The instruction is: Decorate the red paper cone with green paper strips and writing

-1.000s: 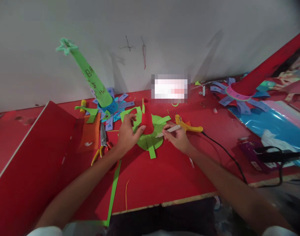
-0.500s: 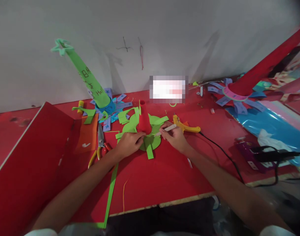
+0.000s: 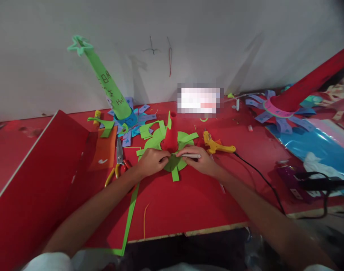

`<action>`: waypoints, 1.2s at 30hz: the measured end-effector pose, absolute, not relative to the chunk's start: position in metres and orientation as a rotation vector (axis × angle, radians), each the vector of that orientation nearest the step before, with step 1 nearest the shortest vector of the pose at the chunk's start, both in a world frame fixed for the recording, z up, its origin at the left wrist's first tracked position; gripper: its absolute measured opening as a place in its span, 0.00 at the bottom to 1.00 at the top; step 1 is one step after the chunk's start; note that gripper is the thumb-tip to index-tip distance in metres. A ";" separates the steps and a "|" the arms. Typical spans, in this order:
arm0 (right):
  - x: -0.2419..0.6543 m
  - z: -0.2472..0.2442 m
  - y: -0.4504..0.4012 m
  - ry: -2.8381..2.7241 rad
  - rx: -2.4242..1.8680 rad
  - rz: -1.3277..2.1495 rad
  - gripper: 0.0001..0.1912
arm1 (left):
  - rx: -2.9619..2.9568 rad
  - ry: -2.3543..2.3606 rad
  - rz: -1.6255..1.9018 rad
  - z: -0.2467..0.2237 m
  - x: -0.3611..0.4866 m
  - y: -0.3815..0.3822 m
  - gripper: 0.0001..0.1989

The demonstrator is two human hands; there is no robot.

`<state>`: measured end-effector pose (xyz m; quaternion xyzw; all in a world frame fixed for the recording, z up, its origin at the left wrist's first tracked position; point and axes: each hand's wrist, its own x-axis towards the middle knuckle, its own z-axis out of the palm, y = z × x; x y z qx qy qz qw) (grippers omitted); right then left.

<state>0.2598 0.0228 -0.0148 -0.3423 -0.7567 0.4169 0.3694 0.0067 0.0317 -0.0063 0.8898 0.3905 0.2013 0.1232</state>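
A red paper cone stands upright on a round, flat green base with green strips sticking out from it. My left hand is closed at the cone's foot, fingertips pinched against the green base; what they hold there is hidden. From the right, my right hand grips a slim white pen, its tip pointing at the cone's foot close to my left fingertips. Behind my right hand lies a yellow glue gun.
Scissors and a yellow-handled tool lie left of the base, near an orange sheet. A tall green cone stands behind, a large red cone at right. A folded red board rises at left; a black cord crosses the right side.
My right hand has brought the pen in leftward to the cone's foot, and the pen now lies flatter. My left hand keeps its place there. The whole view has shifted slightly.
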 end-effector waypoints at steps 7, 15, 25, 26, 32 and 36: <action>0.257 -0.008 0.022 -1.971 -0.891 1.010 0.12 | 2.690 1.128 0.560 -0.008 0.006 0.032 0.16; 0.255 -0.005 0.019 -1.917 -0.954 1.068 0.11 | 2.803 1.183 0.511 -0.009 0.006 0.030 0.15; 0.254 -0.010 0.016 -1.801 -0.997 1.170 0.08 | 2.699 1.157 0.547 -0.004 0.006 0.033 0.16; 0.254 -0.010 0.016 -1.813 -0.992 1.196 0.08 | 2.694 1.163 0.548 -0.004 0.007 0.033 0.16; 0.253 -0.011 0.016 -1.840 -1.032 1.227 0.09 | 2.693 1.176 0.532 -0.006 0.007 0.033 0.15; 0.252 -0.010 0.017 -1.872 -1.065 1.197 0.11 | 2.707 1.160 0.540 -0.006 0.007 0.033 0.16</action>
